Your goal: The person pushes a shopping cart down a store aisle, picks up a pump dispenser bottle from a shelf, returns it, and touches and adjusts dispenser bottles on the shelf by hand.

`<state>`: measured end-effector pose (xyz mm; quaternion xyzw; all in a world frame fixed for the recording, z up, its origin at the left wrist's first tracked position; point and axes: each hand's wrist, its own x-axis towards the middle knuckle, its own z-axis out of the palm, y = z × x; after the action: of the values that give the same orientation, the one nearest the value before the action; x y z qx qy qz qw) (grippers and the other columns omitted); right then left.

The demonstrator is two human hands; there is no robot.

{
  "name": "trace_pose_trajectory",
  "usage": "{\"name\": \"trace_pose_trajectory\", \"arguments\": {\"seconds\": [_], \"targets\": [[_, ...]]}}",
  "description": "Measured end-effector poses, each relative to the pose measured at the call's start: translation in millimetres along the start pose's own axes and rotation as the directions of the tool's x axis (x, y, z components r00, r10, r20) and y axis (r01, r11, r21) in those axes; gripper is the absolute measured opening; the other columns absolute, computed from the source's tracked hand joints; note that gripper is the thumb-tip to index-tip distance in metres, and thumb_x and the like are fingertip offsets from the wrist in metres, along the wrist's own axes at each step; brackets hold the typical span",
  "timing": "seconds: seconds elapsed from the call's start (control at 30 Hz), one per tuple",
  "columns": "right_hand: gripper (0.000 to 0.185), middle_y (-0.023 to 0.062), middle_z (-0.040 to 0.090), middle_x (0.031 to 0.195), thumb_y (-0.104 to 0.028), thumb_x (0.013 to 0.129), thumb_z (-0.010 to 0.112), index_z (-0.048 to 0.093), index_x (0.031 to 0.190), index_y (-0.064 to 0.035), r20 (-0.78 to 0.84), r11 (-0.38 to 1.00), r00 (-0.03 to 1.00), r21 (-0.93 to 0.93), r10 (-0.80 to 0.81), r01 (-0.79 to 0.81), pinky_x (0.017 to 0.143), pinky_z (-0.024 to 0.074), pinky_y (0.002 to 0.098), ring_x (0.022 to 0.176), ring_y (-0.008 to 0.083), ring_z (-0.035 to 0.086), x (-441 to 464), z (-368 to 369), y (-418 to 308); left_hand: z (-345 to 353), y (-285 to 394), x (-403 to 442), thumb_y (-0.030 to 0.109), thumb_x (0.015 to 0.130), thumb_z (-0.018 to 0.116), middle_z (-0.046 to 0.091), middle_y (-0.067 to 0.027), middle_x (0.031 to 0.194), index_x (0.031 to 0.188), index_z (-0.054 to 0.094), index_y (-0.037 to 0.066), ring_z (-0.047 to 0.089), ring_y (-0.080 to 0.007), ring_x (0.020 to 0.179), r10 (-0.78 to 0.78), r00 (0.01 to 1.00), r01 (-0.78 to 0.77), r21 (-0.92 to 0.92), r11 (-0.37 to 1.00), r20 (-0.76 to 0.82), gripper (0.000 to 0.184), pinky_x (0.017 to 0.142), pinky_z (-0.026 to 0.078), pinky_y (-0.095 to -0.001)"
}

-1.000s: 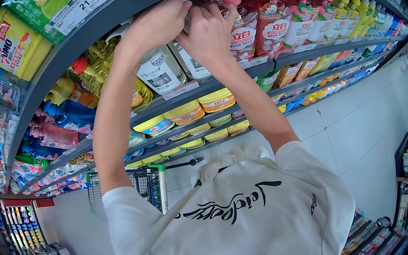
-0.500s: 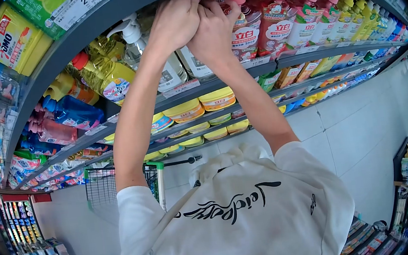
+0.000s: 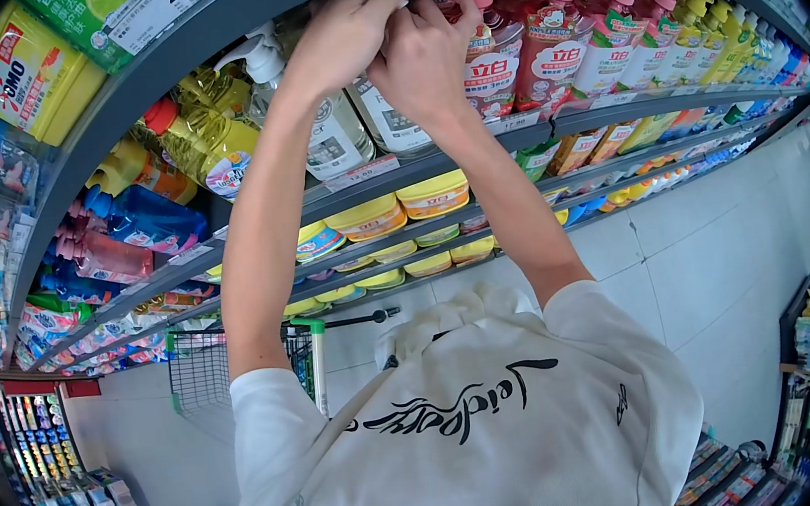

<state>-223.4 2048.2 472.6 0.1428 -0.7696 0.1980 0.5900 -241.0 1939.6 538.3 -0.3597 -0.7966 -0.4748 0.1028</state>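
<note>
My left hand (image 3: 345, 35) is closed at the top of a clear pump bottle (image 3: 388, 120) with a white label, on the upper shelf. My right hand (image 3: 425, 61) is closed against it from the other side, fingers curled in at the same spot. Between the two hands a bit of white pump shows, while most of the pump head is hidden by my fingers. Left of it stands another clear bottle (image 3: 337, 136), its white pump (image 3: 258, 58) uncovered. Pink pump bottles (image 3: 492, 68) stand just right of my right hand.
A shelf edge (image 3: 435, 164) with price tags runs below the bottles. Yellow tubs (image 3: 366, 219) sit on a lower shelf. Yellow oil-like bottles (image 3: 212, 140) lean at left. A wire shopping cart (image 3: 209, 370) with a green corner stands on the tiled floor (image 3: 683, 241).
Both hands stay at the bottle top, with fingers shifting slightly. My right hand moves a little left and down, and more of the clear bottles' labels shows.
</note>
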Motion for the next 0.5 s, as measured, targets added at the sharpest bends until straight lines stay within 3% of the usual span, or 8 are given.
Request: {"name": "trace_pose_trajectory", "arguments": {"seconds": [0.1, 0.3, 0.4, 0.5], "targets": [[0.029, 0.0116, 0.063, 0.070, -0.022, 0.069, 0.073, 0.064, 0.081, 0.0031, -0.012, 1.000, 1.000, 0.006, -0.013, 0.013, 0.093, 0.0295, 0.0516, 0.077, 0.0245, 0.059, 2, -1, -2, -5, -1, 0, 0.030, 0.102, 0.048, 0.059, -0.0009, 0.095, 0.101, 0.062, 0.001, 0.055, -0.0128, 0.086, -0.050, 0.997, 0.056, -0.118, 0.991, 0.053, 0.033, 0.083, 0.043, -0.0245], [0.029, 0.0106, 0.065, 0.072, -0.023, 0.070, 0.073, 0.065, 0.081, 0.0032, -0.033, 1.000, 0.999, 0.026, 0.000, 0.001, 0.094, 0.0296, 0.0523, 0.078, 0.0242, 0.060, 1, 1, -1, -7, 4, 1, 0.023, 0.094, 0.060, 0.063, -0.0022, 0.096, 0.099, 0.065, 0.000, 0.055, -0.0122, 0.085, -0.109, 0.990, 0.112, -0.028, 0.993, 0.083, 0.024, 0.080, 0.044, -0.0266], [0.028, 0.0105, 0.065, 0.072, -0.023, 0.070, 0.073, 0.066, 0.079, 0.0025, -0.041, 1.000, 0.999, 0.019, 0.013, -0.012, 0.094, 0.0296, 0.0527, 0.078, 0.0239, 0.061, 1, 0, -2, -8, 14, -1, 0.026, 0.090, 0.062, 0.066, -0.0060, 0.088, 0.100, 0.066, -0.001, 0.057, -0.0144, 0.077, 0.040, 0.997, -0.023, 0.244, 0.969, -0.066, 0.029, 0.074, 0.046, -0.0304], [0.029, 0.0104, 0.065, 0.071, -0.025, 0.071, 0.073, 0.065, 0.076, 0.0019, -0.071, 1.000, 0.997, 0.013, 0.023, -0.022, 0.094, 0.0295, 0.0527, 0.079, 0.0233, 0.061, 0, 4, -1, -15, 37, 3, 0.032, 0.089, 0.064, 0.065, -0.0101, 0.076, 0.101, 0.066, 0.000, 0.057, -0.0176, 0.067, -0.040, 0.993, 0.085, 0.430, 0.899, -0.112, 0.034, 0.069, 0.048, -0.0340]]}}
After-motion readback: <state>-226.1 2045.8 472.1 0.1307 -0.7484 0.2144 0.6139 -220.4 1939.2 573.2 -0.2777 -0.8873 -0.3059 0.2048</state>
